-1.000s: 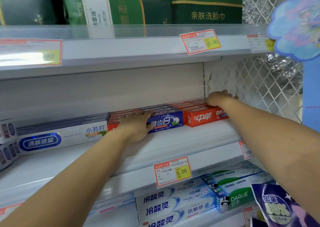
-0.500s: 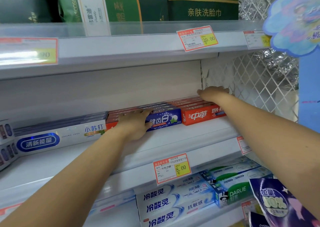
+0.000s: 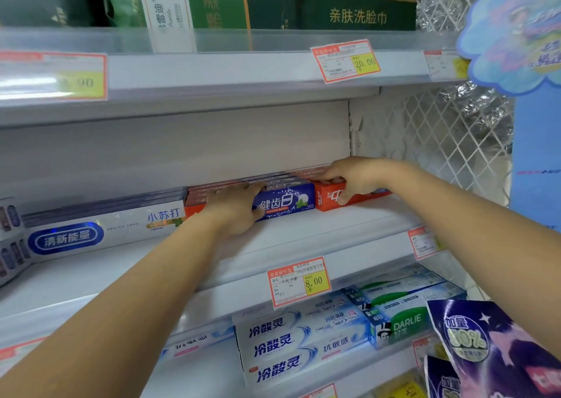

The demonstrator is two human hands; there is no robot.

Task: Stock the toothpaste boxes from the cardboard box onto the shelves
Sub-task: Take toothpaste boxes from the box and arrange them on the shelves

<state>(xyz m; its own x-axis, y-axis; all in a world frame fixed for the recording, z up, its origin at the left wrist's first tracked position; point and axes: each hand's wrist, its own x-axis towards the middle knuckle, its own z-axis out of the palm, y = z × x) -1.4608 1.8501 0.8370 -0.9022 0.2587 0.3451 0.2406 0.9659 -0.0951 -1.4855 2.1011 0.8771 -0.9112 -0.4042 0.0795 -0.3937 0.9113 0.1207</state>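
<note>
A row of red and blue toothpaste boxes lies lengthwise on the middle shelf (image 3: 303,233). My left hand (image 3: 233,207) rests on the left part of the blue-fronted box (image 3: 285,203), fingers flat along its top. My right hand (image 3: 349,179) grips the red toothpaste box (image 3: 323,198) at the right end of the row. Its fingers lie on top and its thumb presses the front face. More red boxes sit behind, partly hidden by both hands. The cardboard box is out of view.
Long white toothpaste boxes (image 3: 106,230) fill the shelf's left. A wire mesh panel (image 3: 440,136) closes the right side. Below are white-blue toothpaste boxes (image 3: 288,346), green Darlie boxes (image 3: 406,321) and a purple bag (image 3: 485,346). Green packs (image 3: 355,2) sit on the top shelf.
My right hand has come forward from the back right corner onto the front red box and now grips it. My left hand has stayed on the blue box.
</note>
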